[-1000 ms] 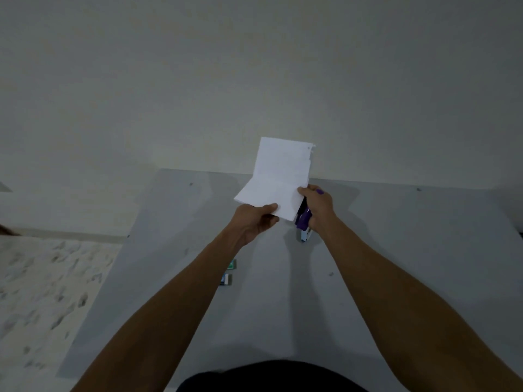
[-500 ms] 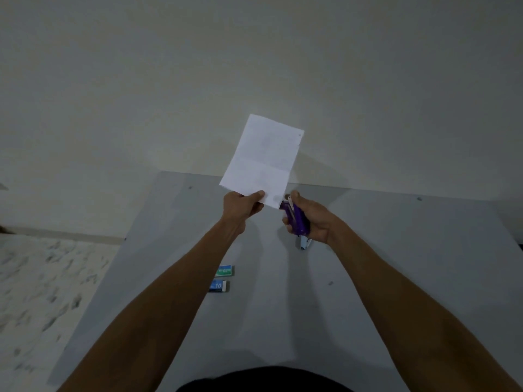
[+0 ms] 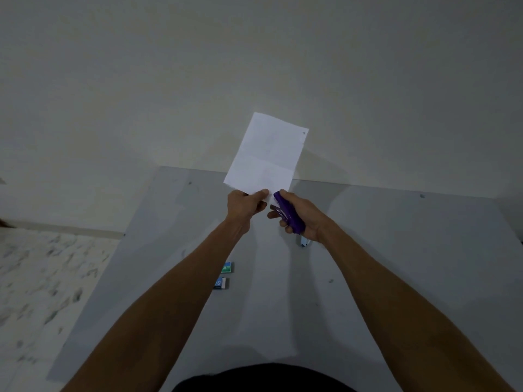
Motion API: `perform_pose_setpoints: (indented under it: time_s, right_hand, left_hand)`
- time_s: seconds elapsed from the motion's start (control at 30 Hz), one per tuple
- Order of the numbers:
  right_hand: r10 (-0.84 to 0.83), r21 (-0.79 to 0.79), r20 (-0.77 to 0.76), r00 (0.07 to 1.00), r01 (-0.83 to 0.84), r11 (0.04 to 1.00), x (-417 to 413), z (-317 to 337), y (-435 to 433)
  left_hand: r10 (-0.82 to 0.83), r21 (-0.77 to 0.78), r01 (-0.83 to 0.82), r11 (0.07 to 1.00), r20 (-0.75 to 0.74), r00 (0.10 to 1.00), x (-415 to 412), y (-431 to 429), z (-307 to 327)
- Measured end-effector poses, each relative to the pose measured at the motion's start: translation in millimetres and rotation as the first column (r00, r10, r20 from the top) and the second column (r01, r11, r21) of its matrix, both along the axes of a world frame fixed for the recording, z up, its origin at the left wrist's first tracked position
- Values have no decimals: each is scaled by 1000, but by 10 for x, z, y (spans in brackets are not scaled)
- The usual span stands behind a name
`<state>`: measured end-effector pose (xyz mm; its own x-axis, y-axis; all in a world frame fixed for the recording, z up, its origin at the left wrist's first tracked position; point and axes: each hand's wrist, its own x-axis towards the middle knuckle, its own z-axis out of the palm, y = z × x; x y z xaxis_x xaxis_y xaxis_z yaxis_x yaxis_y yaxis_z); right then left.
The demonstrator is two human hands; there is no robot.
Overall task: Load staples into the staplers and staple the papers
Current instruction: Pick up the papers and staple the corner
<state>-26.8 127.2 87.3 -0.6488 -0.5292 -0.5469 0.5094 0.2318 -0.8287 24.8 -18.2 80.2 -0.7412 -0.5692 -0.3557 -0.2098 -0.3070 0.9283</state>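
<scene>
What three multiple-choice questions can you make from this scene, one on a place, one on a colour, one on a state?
1. Where do the two small boxes lie?
A. on the floor
B. on the table
C. on a chair

2. What colour is the stapler in the right hand?
A. red
B. purple
C. green

3. How is the paper?
A. flat on the table
B. crumpled into a ball
C. held up by the left hand

Answers:
1 B: they sit on the grey top beside the left forearm.
2 B: its body is plainly purple.
3 C: the left hand pinches its lower edge in the air.
</scene>
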Motion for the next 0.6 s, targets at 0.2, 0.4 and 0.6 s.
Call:
perform_pose_setpoints:
  time_s: [0.2, 0.4, 0.6]
  right_hand:
    - [-8, 38, -64, 998, 11, 999, -1, -32, 13]
    - [-20, 53, -85, 996, 25, 998, 13, -28, 35]
    - [-39, 59, -178, 983, 50, 997, 42, -34, 31]
  left_hand:
    - [-1, 6, 1, 1000, 11, 1000, -7, 24, 14]
    - [3, 1, -3, 1000, 16, 1000, -5, 52, 16]
    - [-11, 15, 11, 1000, -9, 1000, 24, 89, 59]
